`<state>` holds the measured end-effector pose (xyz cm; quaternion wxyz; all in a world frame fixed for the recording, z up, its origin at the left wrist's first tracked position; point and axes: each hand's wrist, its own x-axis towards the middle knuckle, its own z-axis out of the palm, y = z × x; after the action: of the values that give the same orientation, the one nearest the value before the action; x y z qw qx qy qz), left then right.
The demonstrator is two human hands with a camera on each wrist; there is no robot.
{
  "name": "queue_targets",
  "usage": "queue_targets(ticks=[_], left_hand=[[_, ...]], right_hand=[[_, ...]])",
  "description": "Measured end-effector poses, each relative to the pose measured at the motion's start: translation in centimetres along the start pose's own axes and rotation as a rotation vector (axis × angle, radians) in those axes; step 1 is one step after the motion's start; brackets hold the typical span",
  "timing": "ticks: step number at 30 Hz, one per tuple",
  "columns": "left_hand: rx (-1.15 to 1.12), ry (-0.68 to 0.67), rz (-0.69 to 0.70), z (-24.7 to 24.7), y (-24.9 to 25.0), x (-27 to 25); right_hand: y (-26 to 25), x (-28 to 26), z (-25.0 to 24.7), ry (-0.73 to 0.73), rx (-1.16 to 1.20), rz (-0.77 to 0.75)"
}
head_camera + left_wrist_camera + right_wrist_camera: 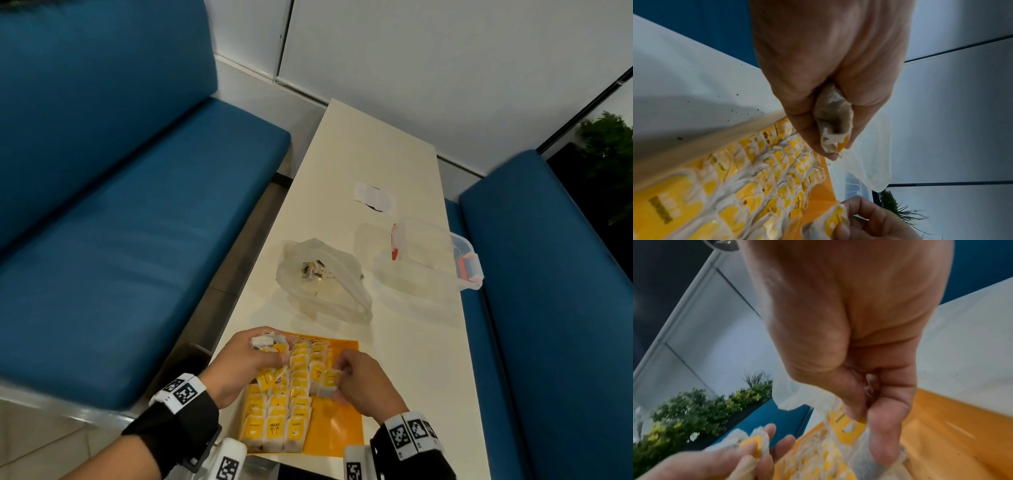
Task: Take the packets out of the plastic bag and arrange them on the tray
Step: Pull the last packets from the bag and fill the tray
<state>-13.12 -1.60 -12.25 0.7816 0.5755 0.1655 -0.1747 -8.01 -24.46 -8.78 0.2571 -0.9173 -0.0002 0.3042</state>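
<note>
Both hands are over the orange tray (339,431): the left hand (246,363) grips a bunch of packets (270,342) above the tray's far-left corner, while the right hand (359,383) pinches a single packet (329,380) right beside the laid rows of packets (287,404). Beyond the tray, well clear of both hands, the plastic bag (322,277) sits crumpled on the table (411,359).

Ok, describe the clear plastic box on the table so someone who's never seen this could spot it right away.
Start at the long cream table between the blue benches and follow its right edge. The clear plastic box sits there, beyond the orange tray and right of the crumpled plastic bag. Unlike the soft, cloudy bag, it is rigid and see-through, with orange-red clips.
</note>
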Motion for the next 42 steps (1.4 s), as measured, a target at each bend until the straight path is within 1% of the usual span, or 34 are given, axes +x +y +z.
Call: queue_targets(ticks=[3,7,12,17,22,29,32,34,35,37,38,40,42], left_hand=[[0.001,0.009,0.005,0.0,-0.2,0.1],[0.005,0.016,0.006,0.1,-0.3,0.2],[-0.011,0.006,0.013,-0.1,-0.4,0.1],[-0.046,-0.032,0.007,-0.4,-0.6,0.3],[-0.064,-0.049,-0.009,-0.5,-0.6,0.3],[-0.096,-0.044,-0.033,-0.7,-0.6,0.3],[-0.131,-0.040,-0.038,-0.6,-0.4,0.3],[-0.194,-0.027,-0.062,-0.5,-0.1,0.3],[-0.236,-0.016,-0.075,-0.4,0.1,0.3],[-0.299,0.011,-0.096,-0.2,0.4,0.4],[-0.317,0.023,-0.103,-0.1,0.6,0.5],[-0.353,0.035,-0.107,0.1,0.9,0.7],[-0.387,0.040,-0.107,0.4,1.1,0.7]], right_hand=[[-0.1,0.6,1.1,-0.038,-0.122,0.038],[-0.2,1.4,2.5,-0.096,-0.223,0.078],[0.0,2.1,3.5,-0.051,-0.144,0.125],[-0.1,2.3,4.6,0.025,-0.005,0.151],[0.1,2.0,4.9,0.095,0.021,0.098],[-0.2,2.1,5.1,0.173,0.086,0.126],[-0.5,1.7,4.9,0.172,0.107,0.133],[-0.7,1.4,4.5,0.201,0.072,0.096],[-0.8,1.3,4.1,0.237,0.050,0.049],[-1.7,0.5,3.3,0.296,0.078,-0.089],[-2.4,0.0,3.0,0.297,0.114,-0.155],[-3.9,-1.0,2.5,0.237,0.252,-0.202],[-5.0,-1.7,2.2,0.150,0.410,-0.167]])
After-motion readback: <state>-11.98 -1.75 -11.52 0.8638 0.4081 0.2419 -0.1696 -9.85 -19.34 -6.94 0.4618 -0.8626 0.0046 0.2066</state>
